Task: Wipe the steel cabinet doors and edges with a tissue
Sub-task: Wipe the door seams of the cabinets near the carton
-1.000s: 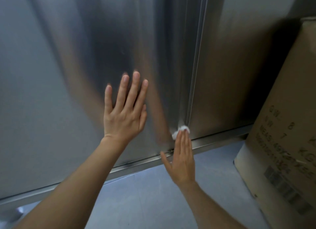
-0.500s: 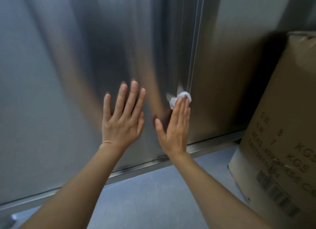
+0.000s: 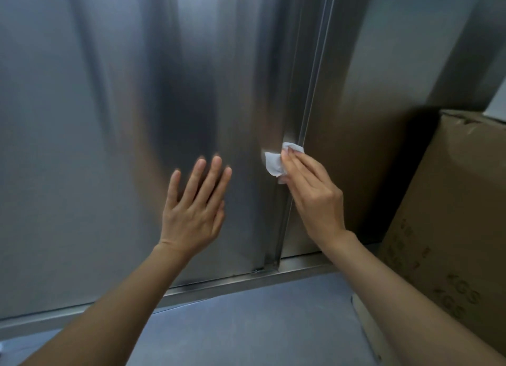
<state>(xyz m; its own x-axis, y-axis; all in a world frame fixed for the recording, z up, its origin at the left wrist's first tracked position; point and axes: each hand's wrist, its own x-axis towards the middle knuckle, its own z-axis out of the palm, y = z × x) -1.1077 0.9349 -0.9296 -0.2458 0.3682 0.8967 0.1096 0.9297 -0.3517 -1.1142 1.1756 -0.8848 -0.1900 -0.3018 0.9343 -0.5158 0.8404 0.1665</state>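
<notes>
A brushed steel cabinet door (image 3: 115, 125) fills the left and middle of the head view. A second steel door (image 3: 364, 114) stands to its right. A vertical edge (image 3: 312, 92) runs between them. My left hand (image 3: 194, 209) lies flat on the left door, fingers straight and spread. My right hand (image 3: 315, 190) presses a crumpled white tissue (image 3: 276, 163) against the left door right beside the vertical edge, about mid-height. The fingers lie over the tissue; whether the thumb pinches it is hidden.
A large brown cardboard box (image 3: 454, 229) with printed lettering stands close on the right, against the right door. A steel base rail (image 3: 219, 286) runs along the doors' bottom. Below it lies grey-blue floor (image 3: 246, 327).
My right hand has slid the tissue up along the vertical edge from near the base rail to mid-height. My left hand has stayed flat on the door.
</notes>
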